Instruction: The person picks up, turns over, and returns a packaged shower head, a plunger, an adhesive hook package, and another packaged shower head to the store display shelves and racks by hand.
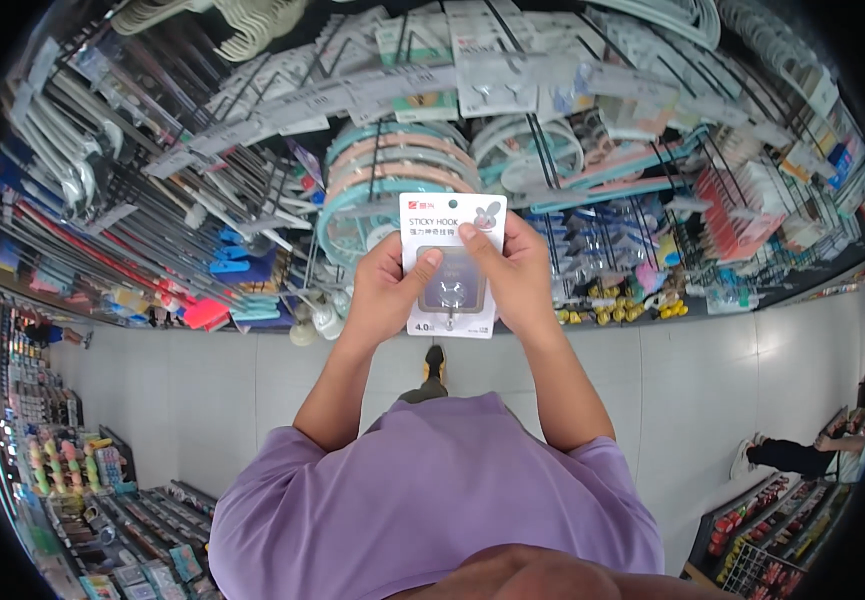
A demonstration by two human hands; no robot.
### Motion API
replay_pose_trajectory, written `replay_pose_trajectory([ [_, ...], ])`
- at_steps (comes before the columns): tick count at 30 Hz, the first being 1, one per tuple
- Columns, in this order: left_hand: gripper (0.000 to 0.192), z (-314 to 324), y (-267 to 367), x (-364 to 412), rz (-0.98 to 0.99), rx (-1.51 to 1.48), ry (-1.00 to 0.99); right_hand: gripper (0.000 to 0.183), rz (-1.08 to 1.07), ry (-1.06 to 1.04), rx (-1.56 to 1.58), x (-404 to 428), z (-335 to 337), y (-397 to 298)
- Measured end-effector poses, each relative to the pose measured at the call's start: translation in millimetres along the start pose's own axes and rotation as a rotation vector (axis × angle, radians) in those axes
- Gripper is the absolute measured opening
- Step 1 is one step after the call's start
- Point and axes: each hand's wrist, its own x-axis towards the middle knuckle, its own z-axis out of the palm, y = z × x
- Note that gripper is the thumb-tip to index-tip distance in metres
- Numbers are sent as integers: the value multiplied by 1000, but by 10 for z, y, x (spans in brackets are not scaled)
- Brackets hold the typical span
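Both my hands hold up a white carded pack of a sticky hook (451, 322), its printed front towards me. My left hand (391, 289) grips the left edge, its thumb flat on the front near the middle. On the right edge is my right hand (518, 274), with the thumb resting higher on the card, below a printed rabbit. Through a window in the card, a clear plate and a small hook show. The fingers behind the pack are mostly hidden. Beyond it hang round racks (395, 169) in teal, pink and grey.
A store rack with hanging packs (492, 82), brushes (237, 255), pink baskets (740, 210) and yellow-and-black items (620, 304) spans the front. Grey tiled floor (695, 375) lies beneath. Low display shelves stand behind me on both sides (139, 525). Another person's legs (785, 456) are at the right.
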Motion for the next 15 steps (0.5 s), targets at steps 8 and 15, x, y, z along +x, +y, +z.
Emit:
replay_pose_trajectory([
  [8,29,-710,155,762,24,-209,-62,16,-8,-55,137,1010,658,95],
  [15,29,-1264,98,1191,140,-54,-62,19,31,-141,-67,1517,928,42],
])
